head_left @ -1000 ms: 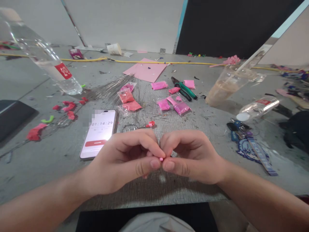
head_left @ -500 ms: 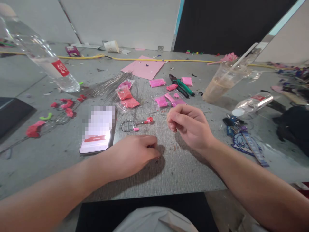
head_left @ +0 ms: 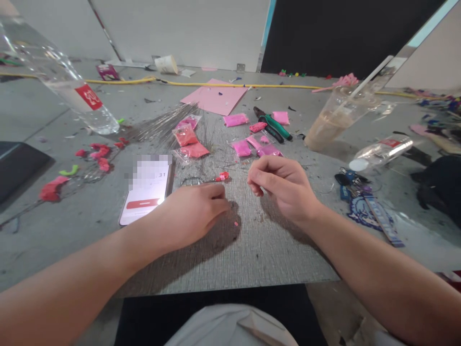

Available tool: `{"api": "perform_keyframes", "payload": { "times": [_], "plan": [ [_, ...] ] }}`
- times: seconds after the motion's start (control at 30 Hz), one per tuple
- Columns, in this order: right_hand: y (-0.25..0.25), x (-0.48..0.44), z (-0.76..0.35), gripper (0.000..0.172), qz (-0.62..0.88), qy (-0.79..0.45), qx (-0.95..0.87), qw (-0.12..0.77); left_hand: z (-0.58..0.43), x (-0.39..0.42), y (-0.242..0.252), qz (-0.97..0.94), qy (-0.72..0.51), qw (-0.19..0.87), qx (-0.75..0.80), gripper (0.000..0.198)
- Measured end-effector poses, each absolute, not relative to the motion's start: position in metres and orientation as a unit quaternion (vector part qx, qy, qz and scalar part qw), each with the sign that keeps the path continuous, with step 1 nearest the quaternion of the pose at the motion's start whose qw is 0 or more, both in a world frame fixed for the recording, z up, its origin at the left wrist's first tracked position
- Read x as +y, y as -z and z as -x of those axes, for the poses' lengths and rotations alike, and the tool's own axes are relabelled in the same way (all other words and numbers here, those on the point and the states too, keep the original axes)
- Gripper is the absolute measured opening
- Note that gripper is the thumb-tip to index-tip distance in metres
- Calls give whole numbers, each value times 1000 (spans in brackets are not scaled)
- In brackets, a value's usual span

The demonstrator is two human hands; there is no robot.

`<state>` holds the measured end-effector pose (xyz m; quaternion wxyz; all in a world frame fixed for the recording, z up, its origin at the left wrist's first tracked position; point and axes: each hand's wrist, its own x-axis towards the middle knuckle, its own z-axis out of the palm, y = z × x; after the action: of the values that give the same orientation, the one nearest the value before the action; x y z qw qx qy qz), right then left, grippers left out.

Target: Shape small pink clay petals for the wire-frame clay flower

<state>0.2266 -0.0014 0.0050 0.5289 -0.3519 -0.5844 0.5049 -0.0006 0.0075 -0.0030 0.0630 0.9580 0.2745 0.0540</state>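
Note:
My left hand (head_left: 194, 209) rests low over the table with its fingers curled together. Whatever its fingertips hold, if anything, is hidden. Behind it lies a bent wire piece (head_left: 190, 180), partly covered, with a red and pink clay end (head_left: 222, 176). A tiny pink clay bit (head_left: 236, 223) lies to the right of that hand. My right hand (head_left: 283, 185) is closed in a pinch, thumb against the fingers, and I cannot make out anything in it. Just beyond it are small bags of pink clay (head_left: 240, 148).
A phone (head_left: 144, 202) lies left of my left hand. Farther back are loose wires (head_left: 162, 126), orange clay bags (head_left: 194, 150), green-handled pliers (head_left: 275, 127) and pink paper (head_left: 216, 96). A tall bottle (head_left: 72, 91), a drink cup (head_left: 329, 117) and keys with charms (head_left: 349, 185) flank the workspace.
My left hand has shifted slightly up and left, now covering part of the wire piece. A tiny pink bit shows on the table beside it. My right hand stays nearly still.

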Motion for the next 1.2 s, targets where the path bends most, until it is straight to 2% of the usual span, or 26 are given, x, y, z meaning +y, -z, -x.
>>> {"api": "perform_keyframes", "payload": {
  "times": [0.27, 0.47, 0.67, 0.83, 1.2],
  "plan": [
    [1, -2, -226, 17, 387, -474, -607, 507, 20, 32, -22, -922, 14, 44, 384, 31],
    [9, 0, -226, 13, 452, -386, -631, 499, 30, 36, -24, -911, 61, 62, 403, 28],
    [8, 0, -225, 9, 462, -367, -645, 485, 20, 31, -14, -894, 43, 12, 446, 27],
    [9, 0, -225, 7, 451, -369, -662, 472, 20, 31, -9, -900, 41, 24, 434, 31],
    [12, -1, -224, 7, 452, -376, -662, 466, 25, 29, -7, -899, 42, 41, 435, 24]
  ]
}}
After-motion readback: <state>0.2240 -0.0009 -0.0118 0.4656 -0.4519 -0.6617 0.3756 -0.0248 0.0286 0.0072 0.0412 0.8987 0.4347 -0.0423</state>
